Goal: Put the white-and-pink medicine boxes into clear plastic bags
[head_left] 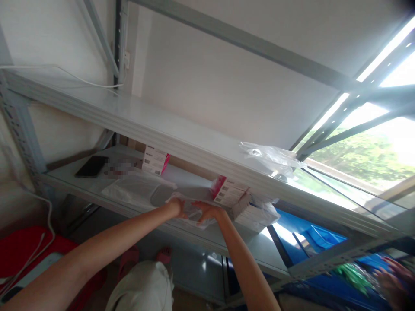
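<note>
On the left of the pale grey metal shelf (66, 172), a flat black phone (91, 166), lying loose; could be knocked off the near edge if caught by sliding film. Right of it, a flat, thin, clear plastic bag (129, 188); likely to slip, being light and slick. Farther back, a white cardboard box with a pink side (154, 160), upright and apart from both hands; could topple if bumped. Next, a flat grey piece with rounded corners (162, 195); hard to say whether inside the film or under it.

In the middle, at the near edge, the crumpled clear plastic wrapping (192, 211), touched by the left grip (177, 208) and the right grip (209, 210). Fingers bent on the left, parted on the right; impossible to tell a pinch from a mere touch. Could tear if pulled unevenly, or drop past the edge if let go there.

Just right, beyond the right grip, a white box with a magenta end (230, 192); could be pushed over by a swing of the wrist. Farther right, white boxes in clear film (254, 218); could snag and shift together.
</note>
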A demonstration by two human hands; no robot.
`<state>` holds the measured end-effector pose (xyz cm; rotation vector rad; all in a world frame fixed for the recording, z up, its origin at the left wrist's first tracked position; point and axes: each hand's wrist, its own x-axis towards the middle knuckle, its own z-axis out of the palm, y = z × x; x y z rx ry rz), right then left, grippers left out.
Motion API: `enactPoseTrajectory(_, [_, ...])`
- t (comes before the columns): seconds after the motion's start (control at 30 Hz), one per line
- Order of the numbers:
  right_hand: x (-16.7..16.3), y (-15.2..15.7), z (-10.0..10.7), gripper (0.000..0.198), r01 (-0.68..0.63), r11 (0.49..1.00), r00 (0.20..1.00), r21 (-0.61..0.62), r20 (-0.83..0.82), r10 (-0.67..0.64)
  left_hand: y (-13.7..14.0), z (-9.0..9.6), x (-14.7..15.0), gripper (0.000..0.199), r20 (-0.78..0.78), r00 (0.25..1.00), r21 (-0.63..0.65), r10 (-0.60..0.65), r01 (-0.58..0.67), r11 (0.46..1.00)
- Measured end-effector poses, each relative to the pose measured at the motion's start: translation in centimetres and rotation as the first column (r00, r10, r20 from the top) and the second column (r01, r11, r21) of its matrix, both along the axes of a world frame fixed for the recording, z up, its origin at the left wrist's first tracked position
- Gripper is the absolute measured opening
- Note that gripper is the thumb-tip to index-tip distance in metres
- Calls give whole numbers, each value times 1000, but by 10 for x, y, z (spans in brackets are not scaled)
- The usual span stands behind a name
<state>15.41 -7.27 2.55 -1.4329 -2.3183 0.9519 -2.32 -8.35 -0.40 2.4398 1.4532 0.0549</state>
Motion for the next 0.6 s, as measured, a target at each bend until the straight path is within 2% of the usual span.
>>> enactPoseTrajectory(0.1, [-6, -11, 20, 75, -135, 991, 990, 20, 33, 134, -16, 18, 10, 71, -82, 997, -9, 7, -8, 1000])
enactPoseTrajectory(0.17, [-2, -21, 37, 78, -188, 981, 981, 46, 51, 185, -29, 33, 10, 75, -72, 997, 23, -37, 39, 999])
enactPoseTrajectory(0.27, [11, -40, 61, 95, -156, 984, 988, 84, 15, 155, -49, 57, -3, 84, 17, 988, 72, -151, 150, 986])
enactPoseTrajectory(0.33, [21, -52, 70, 95, -144, 984, 986, 106, -64, 152, -57, 69, -17, 85, 88, 968, 55, -234, 230, 972])
enactPoseTrajectory(0.4, [28, -63, 71, 85, -141, 981, 981, 135, -117, 157, -59, 74, -30, 82, 135, 948, 48, -289, 286, 957])
enactPoseTrajectory(0.47, [29, -71, 65, 73, -109, 980, 983, 165, -131, 132, -56, 71, -41, 74, 152, 937, 54, -315, 310, 949])
enactPoseTrajectory(0.6, [23, -77, 40, 56, -20, 981, 993, 193, -112, 43, -47, 50, -52, 64, 126, 940, 52, -318, 314, 948])
